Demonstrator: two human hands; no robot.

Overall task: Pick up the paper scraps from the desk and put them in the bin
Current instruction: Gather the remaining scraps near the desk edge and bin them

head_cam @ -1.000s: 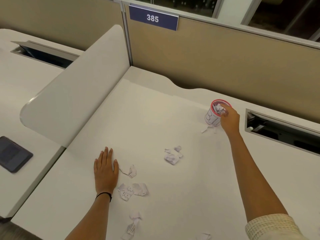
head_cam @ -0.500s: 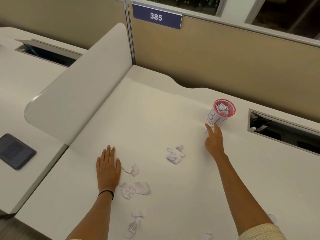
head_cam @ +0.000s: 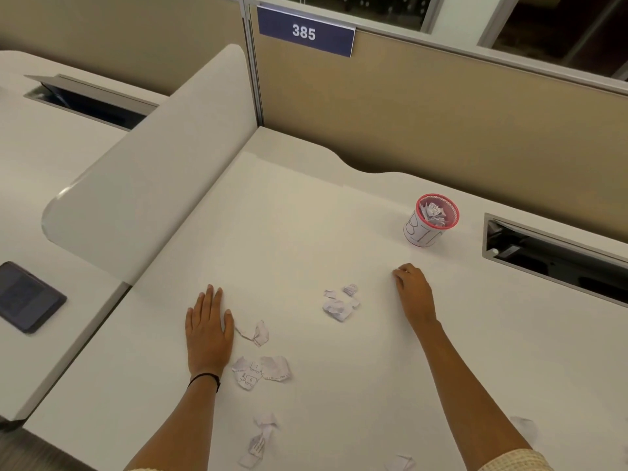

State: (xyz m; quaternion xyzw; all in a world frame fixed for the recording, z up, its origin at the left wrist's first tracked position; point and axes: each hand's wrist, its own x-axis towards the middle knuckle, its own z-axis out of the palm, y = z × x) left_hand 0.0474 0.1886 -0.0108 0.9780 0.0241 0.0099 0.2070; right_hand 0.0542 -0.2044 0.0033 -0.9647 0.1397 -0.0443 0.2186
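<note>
A small white bin (head_cam: 429,229) with a pink rim stands at the back right of the white desk (head_cam: 306,232), with crumpled paper inside. My right hand (head_cam: 413,290) sits on the desk in front of it, its fingers curled under as if round a paper scrap that is hidden. My left hand (head_cam: 208,331) rests flat on the desk. Paper scraps lie in a cluster between my hands (head_cam: 338,302), beside my left hand (head_cam: 260,333), near my left wrist (head_cam: 261,370) and close to the front edge (head_cam: 260,440).
A curved white divider (head_cam: 153,185) closes off the left side and a tan partition (head_cam: 441,113) stands behind. An open cable slot (head_cam: 557,256) sits right of the bin. A dark tablet (head_cam: 25,297) lies on the neighbouring desk. Two more scraps lie by my right forearm (head_cam: 525,428) (head_cam: 401,463).
My right hand left the bin's rim, came down to the scrap lying in front of the bin and curled its fingers; that scrap no longer shows on the desk. My left hand stayed put.
</note>
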